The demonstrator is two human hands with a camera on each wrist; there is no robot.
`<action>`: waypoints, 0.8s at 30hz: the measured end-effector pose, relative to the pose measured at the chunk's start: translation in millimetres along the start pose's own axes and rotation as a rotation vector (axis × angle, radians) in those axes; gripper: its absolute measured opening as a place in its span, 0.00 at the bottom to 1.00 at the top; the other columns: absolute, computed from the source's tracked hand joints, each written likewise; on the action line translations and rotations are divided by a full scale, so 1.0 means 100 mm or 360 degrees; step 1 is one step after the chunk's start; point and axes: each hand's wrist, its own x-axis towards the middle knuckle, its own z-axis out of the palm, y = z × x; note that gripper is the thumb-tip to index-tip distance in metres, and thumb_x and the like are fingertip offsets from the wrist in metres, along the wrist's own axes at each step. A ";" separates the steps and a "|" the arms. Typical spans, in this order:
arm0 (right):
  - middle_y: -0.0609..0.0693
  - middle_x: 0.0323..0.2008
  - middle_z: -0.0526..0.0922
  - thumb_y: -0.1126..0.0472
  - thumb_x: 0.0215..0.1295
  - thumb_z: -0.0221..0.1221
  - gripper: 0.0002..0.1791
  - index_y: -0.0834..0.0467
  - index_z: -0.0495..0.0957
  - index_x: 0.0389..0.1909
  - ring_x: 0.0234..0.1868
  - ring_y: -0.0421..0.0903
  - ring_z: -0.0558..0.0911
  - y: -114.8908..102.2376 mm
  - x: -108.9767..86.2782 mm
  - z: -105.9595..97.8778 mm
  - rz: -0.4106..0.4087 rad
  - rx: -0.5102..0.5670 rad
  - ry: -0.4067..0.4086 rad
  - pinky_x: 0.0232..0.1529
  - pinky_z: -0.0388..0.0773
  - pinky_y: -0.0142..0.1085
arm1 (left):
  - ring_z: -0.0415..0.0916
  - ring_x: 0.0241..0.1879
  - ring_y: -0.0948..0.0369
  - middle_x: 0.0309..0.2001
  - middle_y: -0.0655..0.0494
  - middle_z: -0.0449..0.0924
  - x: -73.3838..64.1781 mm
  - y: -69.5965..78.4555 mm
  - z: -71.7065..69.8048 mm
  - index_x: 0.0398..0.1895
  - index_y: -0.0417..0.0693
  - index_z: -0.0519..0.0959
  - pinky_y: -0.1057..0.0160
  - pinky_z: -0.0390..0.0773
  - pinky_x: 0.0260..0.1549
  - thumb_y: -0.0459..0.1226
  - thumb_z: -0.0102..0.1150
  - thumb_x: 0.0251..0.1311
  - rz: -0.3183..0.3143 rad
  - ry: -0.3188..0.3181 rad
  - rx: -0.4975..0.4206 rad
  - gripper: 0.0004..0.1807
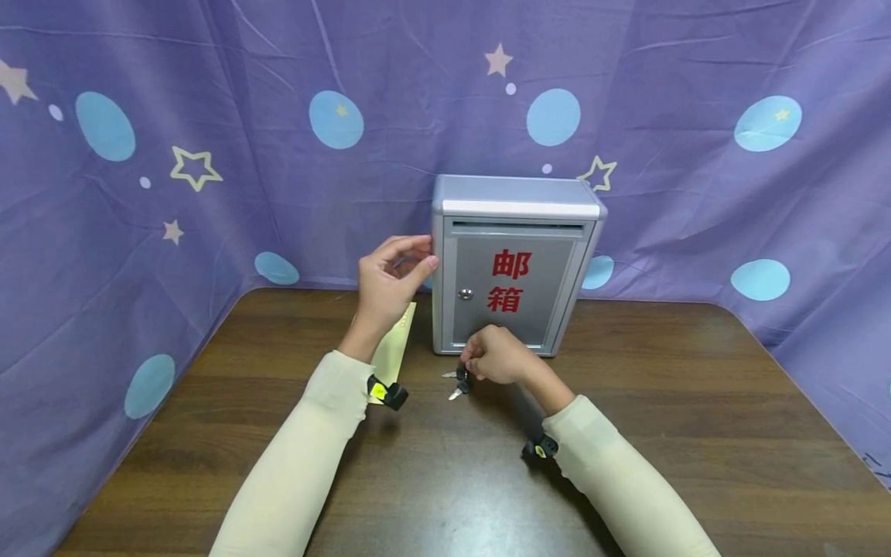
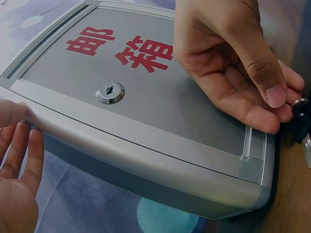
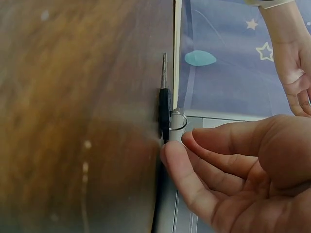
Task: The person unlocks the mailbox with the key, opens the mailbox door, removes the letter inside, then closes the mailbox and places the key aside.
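Note:
A grey metal mailbox [image 1: 520, 224] with red characters stands upright at the back of the table. Its door has a round keyhole lock [image 2: 110, 92], with no key in it. My left hand [image 1: 390, 282] touches the box's left edge, fingers fairly straight. Two keys with black heads [image 1: 462, 384] lie on the table before the box, joined by a metal ring [image 3: 179, 120]. Over them is my right hand [image 1: 500, 354], thumb and forefinger bent at the ring. In the right wrist view those fingertips are a little apart, and the ring stands beside them.
A pale yellow paper or envelope [image 1: 398, 340] lies left of the box, partly hidden by the left arm. Behind the brown wooden table [image 1: 661, 387] hangs a purple curtain [image 1: 431, 93] with stars and blue ovals.

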 end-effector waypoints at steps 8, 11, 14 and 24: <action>0.49 0.22 0.83 0.71 0.66 0.61 0.05 0.62 0.84 0.32 0.21 0.38 0.78 0.01 0.00 -0.03 0.0010 0.0004 -0.0012 0.23 0.75 0.29 | 0.83 0.39 0.62 0.42 0.51 0.85 -0.01 0.00 0.00 0.47 0.26 0.83 0.67 0.86 0.39 0.21 0.71 0.55 -0.0003 0.0006 -0.0005 0.15; 0.48 0.21 0.82 0.70 0.67 0.60 0.06 0.62 0.84 0.32 0.21 0.38 0.77 0.00 -0.01 -0.06 0.0004 0.0022 -0.0036 0.22 0.75 0.30 | 0.83 0.39 0.62 0.42 0.49 0.85 -0.01 0.00 0.01 0.47 0.26 0.83 0.67 0.86 0.39 0.21 0.71 0.55 0.0003 0.0013 -0.0006 0.15; 0.46 0.21 0.80 0.69 0.68 0.60 0.06 0.62 0.85 0.33 0.22 0.39 0.77 -0.01 -0.02 -0.09 -0.0011 0.0018 -0.0066 0.23 0.75 0.31 | 0.83 0.38 0.62 0.42 0.47 0.84 -0.01 0.00 0.01 0.46 0.25 0.83 0.67 0.86 0.38 0.20 0.70 0.55 0.0006 0.0029 -0.0004 0.14; 0.47 0.27 0.84 0.61 0.71 0.62 0.07 0.59 0.87 0.37 0.25 0.38 0.73 -0.06 -0.03 -0.16 -0.0096 -0.0139 -0.0123 0.26 0.71 0.33 | 0.83 0.36 0.62 0.39 0.46 0.85 -0.06 0.02 0.01 0.45 0.26 0.84 0.67 0.86 0.38 0.23 0.65 0.62 -0.0052 0.0119 0.0036 0.10</action>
